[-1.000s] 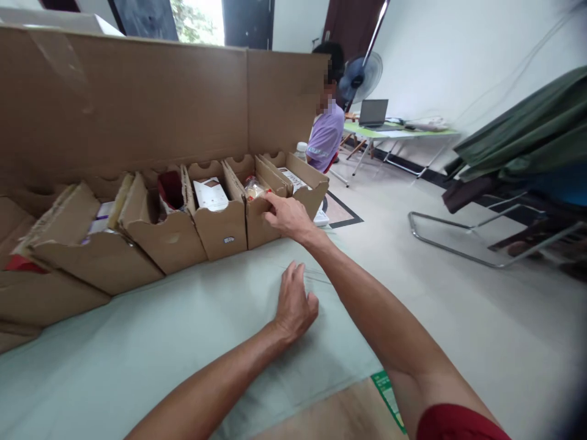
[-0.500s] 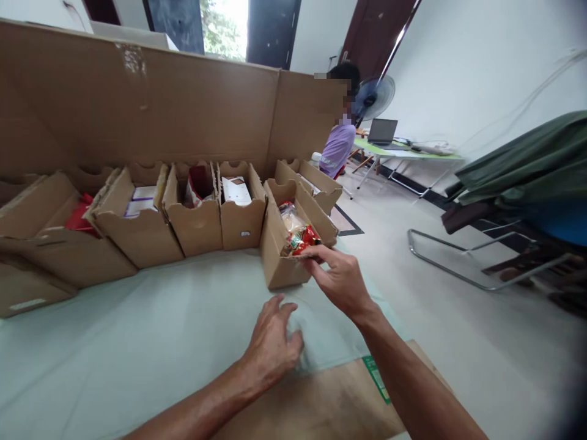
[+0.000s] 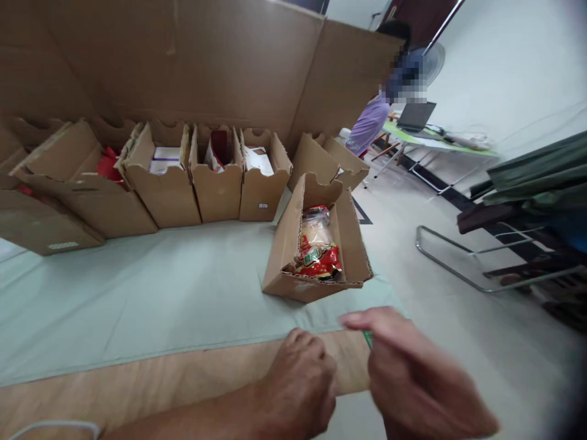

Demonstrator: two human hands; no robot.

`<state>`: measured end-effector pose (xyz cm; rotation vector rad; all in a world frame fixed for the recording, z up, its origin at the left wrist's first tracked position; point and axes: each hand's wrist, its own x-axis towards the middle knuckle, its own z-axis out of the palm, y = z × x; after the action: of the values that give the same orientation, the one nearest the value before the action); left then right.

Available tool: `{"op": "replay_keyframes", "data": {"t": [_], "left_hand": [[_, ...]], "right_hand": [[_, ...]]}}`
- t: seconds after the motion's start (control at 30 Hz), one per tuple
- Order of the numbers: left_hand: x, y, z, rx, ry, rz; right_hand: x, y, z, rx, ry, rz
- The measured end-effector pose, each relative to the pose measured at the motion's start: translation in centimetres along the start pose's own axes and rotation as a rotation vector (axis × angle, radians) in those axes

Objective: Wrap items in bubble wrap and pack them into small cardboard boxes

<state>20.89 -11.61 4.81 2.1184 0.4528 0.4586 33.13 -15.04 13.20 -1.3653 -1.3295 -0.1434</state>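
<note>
A small open cardboard box (image 3: 284, 241) stands alone on the pale green sheet (image 3: 151, 293), pulled out from the row. Inside it lies a snack packet (image 3: 317, 252), clear at the top and red at the bottom. My right hand (image 3: 413, 373) hovers close to the camera, just in front of the box, blurred, one finger stretched toward the left, holding nothing that I can see. My left hand (image 3: 300, 385) rests on the wooden table edge (image 3: 160, 379) with its fingers curled under, and nothing shows in it.
A row of cardboard boxes (image 3: 215, 177) with packets and cartons stands against a tall cardboard wall (image 3: 206, 67). Another box (image 3: 328, 159) sits behind the pulled one. A person in purple (image 3: 369, 122) sits at a green table with a laptop (image 3: 415, 116). A metal-framed chair (image 3: 504, 244) stands right.
The box with the snack packet has been drawn out of the row toward me. My right hand has let go of it and pulled back; my left hand has slid back to the table edge.
</note>
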Motion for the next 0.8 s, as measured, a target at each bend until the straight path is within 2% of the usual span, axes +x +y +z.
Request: {"op": "replay_keyframes", "data": {"t": [0.07,0.1,0.13,0.2,0.3,0.4,0.5,0.6,0.67,0.73,0.8], "left_hand": [[-1.3,-0.7,-2.1,-0.045,0.107,-0.068],[-1.7,-1.2,-3.0,-0.076,0.198,-0.118],[-2.0,-1.6,-3.8,-0.105,0.302,-0.171],[-1.9,-2.5,-4.7,-0.157,0.463,-0.244],[-0.5,-4.0,-5.2,-0.224,0.556,-0.286],[1.0,-5.3,-5.7,-0.315,0.573,-0.251],[1.1,-6.0,-7.1,-0.367,0.642,-0.251],[-1.0,-6.3,-9.5,-0.412,0.73,-0.324],[-3.0,-6.5,-11.5,-0.461,0.764,-0.365],[-5.0,-6.8,-13.2,-0.435,0.867,-0.394],[-6.7,-7.3,-14.0,-0.392,0.977,-0.416]], "right_hand": [[0.4,2.8,-0.1,-0.04,0.324,0.157],[0.5,4.7,0.2,-0.037,0.399,0.246],[0.6,6.6,0.6,-0.016,0.365,0.338],[0.4,10.1,1.9,0.053,0.182,0.475],[-0.5,12.4,4.1,0.125,-0.002,0.539],[-1.5,11.0,5.6,0.126,-0.052,0.608],[-2.8,7.5,6.4,0.131,-0.14,0.645],[-5.0,3.6,7.3,0.181,-0.301,0.578],[-6.6,1.4,8.0,0.247,-0.463,0.492],[-7.6,0.2,8.7,0.294,-0.649,0.365],[-7.3,0.4,8.9,0.279,-0.724,0.293]]}}
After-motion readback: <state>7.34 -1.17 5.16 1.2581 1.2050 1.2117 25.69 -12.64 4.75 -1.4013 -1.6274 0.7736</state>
